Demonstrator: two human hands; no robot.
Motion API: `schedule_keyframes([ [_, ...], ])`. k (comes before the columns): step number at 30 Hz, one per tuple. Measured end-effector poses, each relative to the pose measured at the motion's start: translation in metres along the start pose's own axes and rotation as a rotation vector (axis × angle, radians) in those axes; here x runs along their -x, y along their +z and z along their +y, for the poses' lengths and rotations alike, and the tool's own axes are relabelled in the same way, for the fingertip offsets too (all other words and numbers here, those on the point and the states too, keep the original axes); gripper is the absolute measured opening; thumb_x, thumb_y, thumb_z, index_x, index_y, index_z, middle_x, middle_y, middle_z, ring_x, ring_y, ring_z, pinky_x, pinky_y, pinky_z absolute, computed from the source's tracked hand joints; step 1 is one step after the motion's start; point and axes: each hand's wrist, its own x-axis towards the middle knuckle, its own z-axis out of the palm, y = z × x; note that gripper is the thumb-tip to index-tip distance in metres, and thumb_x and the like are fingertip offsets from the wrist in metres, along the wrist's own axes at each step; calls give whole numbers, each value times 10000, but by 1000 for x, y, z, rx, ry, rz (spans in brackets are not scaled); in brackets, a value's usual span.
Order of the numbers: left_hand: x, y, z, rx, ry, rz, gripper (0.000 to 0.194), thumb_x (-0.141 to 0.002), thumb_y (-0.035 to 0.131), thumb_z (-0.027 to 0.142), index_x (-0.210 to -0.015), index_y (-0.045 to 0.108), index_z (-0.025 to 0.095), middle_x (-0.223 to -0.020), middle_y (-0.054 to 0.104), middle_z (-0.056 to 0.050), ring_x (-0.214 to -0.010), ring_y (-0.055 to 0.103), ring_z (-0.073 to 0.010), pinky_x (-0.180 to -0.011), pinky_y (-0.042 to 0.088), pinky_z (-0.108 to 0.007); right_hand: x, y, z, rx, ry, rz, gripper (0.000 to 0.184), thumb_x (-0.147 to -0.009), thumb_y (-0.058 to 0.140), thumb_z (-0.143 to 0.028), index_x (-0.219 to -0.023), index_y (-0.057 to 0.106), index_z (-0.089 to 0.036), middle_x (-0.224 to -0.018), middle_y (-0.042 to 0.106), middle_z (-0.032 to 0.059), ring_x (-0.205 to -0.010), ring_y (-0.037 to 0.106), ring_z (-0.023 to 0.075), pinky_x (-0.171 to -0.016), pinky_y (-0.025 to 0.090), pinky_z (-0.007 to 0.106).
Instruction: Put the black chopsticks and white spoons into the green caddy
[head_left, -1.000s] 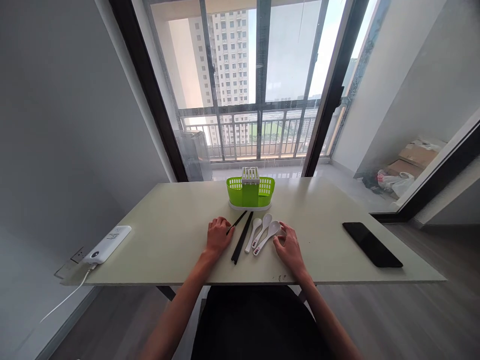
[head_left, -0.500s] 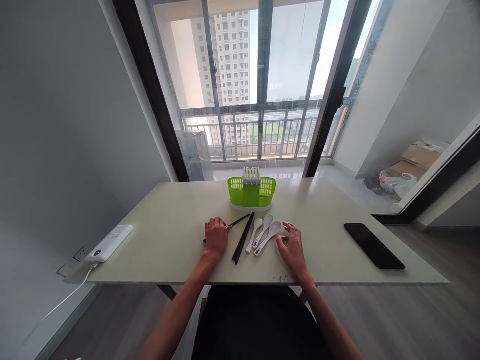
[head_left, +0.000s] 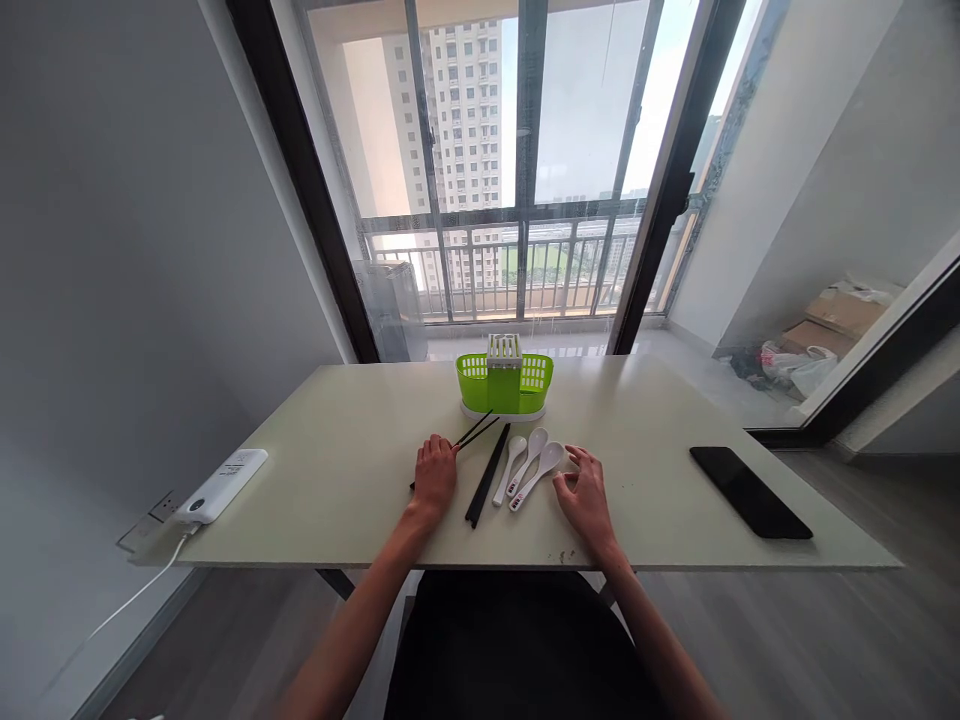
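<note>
My left hand (head_left: 435, 476) is closed around a pair of black chopsticks (head_left: 478, 432), whose thin tips spread apart toward the basket. More black chopsticks (head_left: 489, 476) lie close together on the table just right of that hand. Beside them rest three white spoons (head_left: 528, 468), bowls pointing away from me. My right hand (head_left: 585, 490) lies on the table with its fingers curved and apart, near the bowl of the rightmost spoon, holding nothing. Behind the utensils stands a green utensil basket (head_left: 504, 388) with a white slotted top and a white base.
A white power bank (head_left: 225, 486) with a cable lies at the table's left end. A black phone (head_left: 750, 492) lies flat on the right. The pale table's (head_left: 360, 420) far edge faces a glass door.
The chopsticks in my left hand have lifted and fanned out, so two tips now show, reaching toward the basket. My right hand has stayed in place.
</note>
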Motion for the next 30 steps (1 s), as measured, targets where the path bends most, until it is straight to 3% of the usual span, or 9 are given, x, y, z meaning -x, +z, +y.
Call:
schedule_keyframes([
  [5, 5, -1, 4, 103, -87, -16, 359, -1082, 291, 360, -1088, 589, 160, -935, 714, -136, -745, 701, -229, -683, 453, -309, 0, 0, 1, -3, -3, -1, 477, -878, 541, -290, -1345, 534, -193, -1385, 471, 174, -1241, 555, 299, -946, 591, 472],
  [11, 2, -15, 8, 258, -76, 52, 379, -1034, 397, 543, -1072, 574, 210, -844, 727, -63, -745, 718, -224, -665, 437, -281, 0, 2, -1, -6, 7, 10, 511, -880, 532, -293, -1375, 505, -171, -1378, 470, 182, -1214, 570, 301, -939, 593, 480],
  [15, -23, -30, 8, 360, -23, 78, 344, -1046, 402, 480, -1191, 570, 217, -684, 693, -5, -632, 696, -211, -623, 418, -263, 0, 3, 0, -9, 5, 15, 504, -880, 541, -290, -1370, 505, -180, -1365, 481, 177, -1201, 574, 300, -939, 592, 487],
  [20, -70, -49, 22, 450, 64, 89, 455, -1059, 389, 423, -1476, 444, 249, -788, 749, -35, -683, 716, -233, -657, 428, -275, 0, 3, 0, -13, 0, 20, 502, -880, 546, -288, -1369, 503, -184, -1363, 484, 175, -1206, 573, 302, -949, 587, 494],
  [25, -101, -47, 41, 490, 124, 14, 457, -1053, 401, 447, -1421, 562, 229, -886, 775, -92, -776, 728, -265, -688, 447, -294, 0, 4, 1, -20, -4, 19, 495, -881, 543, -289, -1364, 505, -193, -1362, 489, 174, -1197, 581, 301, -941, 590, 498],
  [30, -105, -37, 48, 518, 138, -42, 437, -1059, 376, 443, -1327, 631, 211, -849, 758, -93, -797, 723, -263, -691, 446, -289, -1, 4, 0, -26, -2, 13, 490, -877, 540, -295, -1354, 516, -183, -1360, 492, 179, -1195, 586, 301, -934, 591, 493],
])
